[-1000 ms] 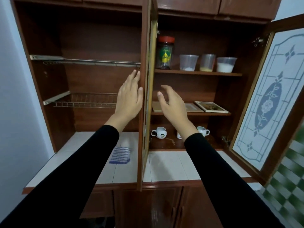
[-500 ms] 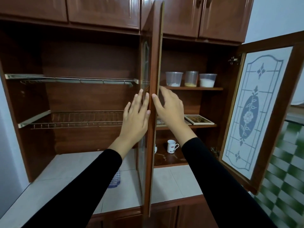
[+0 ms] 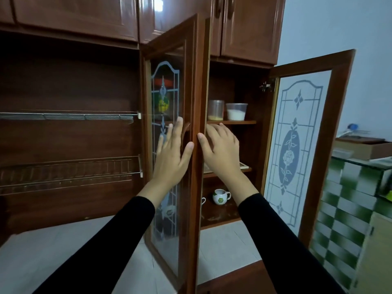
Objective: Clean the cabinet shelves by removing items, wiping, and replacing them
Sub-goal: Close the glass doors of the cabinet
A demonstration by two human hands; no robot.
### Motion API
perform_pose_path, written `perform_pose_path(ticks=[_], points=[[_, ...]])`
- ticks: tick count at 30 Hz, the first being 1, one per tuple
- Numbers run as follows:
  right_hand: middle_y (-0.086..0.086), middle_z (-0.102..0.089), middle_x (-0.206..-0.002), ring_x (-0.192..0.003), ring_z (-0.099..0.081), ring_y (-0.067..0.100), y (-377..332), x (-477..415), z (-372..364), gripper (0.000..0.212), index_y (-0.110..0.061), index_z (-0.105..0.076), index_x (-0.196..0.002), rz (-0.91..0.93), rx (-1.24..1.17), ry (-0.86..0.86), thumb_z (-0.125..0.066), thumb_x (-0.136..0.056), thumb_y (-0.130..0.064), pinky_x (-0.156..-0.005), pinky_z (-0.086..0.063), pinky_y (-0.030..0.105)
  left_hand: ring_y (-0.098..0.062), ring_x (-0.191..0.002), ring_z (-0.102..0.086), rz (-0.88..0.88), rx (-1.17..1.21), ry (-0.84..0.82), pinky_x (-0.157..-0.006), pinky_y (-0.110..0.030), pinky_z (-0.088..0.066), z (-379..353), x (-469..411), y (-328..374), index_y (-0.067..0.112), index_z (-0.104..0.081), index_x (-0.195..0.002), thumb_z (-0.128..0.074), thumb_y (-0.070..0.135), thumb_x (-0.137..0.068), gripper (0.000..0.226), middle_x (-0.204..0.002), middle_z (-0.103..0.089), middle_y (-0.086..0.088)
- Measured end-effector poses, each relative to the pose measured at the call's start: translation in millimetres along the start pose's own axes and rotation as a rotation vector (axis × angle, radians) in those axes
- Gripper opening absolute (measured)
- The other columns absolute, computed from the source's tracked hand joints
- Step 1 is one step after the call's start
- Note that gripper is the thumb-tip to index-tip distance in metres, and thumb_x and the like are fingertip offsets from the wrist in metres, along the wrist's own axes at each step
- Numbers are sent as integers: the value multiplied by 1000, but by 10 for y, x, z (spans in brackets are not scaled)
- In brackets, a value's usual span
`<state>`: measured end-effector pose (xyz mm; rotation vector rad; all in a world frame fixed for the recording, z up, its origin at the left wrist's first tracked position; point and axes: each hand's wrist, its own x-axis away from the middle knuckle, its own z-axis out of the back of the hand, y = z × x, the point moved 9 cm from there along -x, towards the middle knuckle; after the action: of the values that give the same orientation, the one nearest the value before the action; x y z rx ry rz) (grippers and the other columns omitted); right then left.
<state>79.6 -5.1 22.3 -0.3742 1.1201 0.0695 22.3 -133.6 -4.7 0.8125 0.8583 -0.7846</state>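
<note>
Much of the cabinet interior was hidden behind the half-open left glass door [image 3: 167, 145], whose patterned pane let only a blurred jar with a red lid [image 3: 163, 98] be made out on the top shelf. A second mug [image 3: 203, 200] was cut off by the door's edge, only its handle being shown, and a framed picture [image 3: 244, 165] on the middle shelf was mostly covered by the right hand [image 3: 220, 151]. The wire racks [image 3: 67, 170] in the left compartment were smeared by motion blur.

Two hands were seen, both in black sleeves. The left hand [image 3: 172, 155] was laid flat against the outer face of the left glass door, fingers spread and straight, thumb at the door's edge. The right hand was held on the inner side of the same door edge, fingers loosely spread and slightly curled, thumb touching the wood; nothing was pinched by either hand.

Two glass doors were counted, the right glass door [image 3: 297, 145] swung fully open. Three shelves were visible in the right compartment. On the top shelf [image 3: 233, 122] two clear plastic containers stood side by side: one with yellow powder [image 3: 215, 110] and one with white powder [image 3: 236, 112]. One whole white mug [image 3: 220, 197] with a green logo stood on the bottom shelf. Two wire racks were counted on the left, above a tiled counter [image 3: 63, 251]
</note>
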Motion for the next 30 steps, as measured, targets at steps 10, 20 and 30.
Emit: perform_pose_path(ticks=[10,20,30], points=[[-3,-47,-144,-145,-23,22,922,-346,-156,41,-28,-53,-136,-33,-14,-2,-37,-101,-43,-117,-18,53,-14,-149,22,-36,-92,28,-116,-57,16,-864,-462,-89,40,10,-154,-22,55,-100,64,-162,23,10],[5,-29,-157,-150,-5,26,1743,-799,-752,46,-30,-36,-149,-89,0,-143,-33,-104,-41,-120,-4,52,-18,-151,18,-34,-364,90,-115,-59,18,-1580,-917,-307,23,9,-156,-20,50,-102,68,-163,19,7],[2,-5,-165,-151,1,29,2089,-1221,-1240,64,-40,0,-155,36,139,-145,-37,-103,-41,-119,-3,53,-19,-150,20,7,-556,167,-114,-63,12,-2018,-1257,-676,24,19,-154,-16,53,-102,69,-163,20,4]])
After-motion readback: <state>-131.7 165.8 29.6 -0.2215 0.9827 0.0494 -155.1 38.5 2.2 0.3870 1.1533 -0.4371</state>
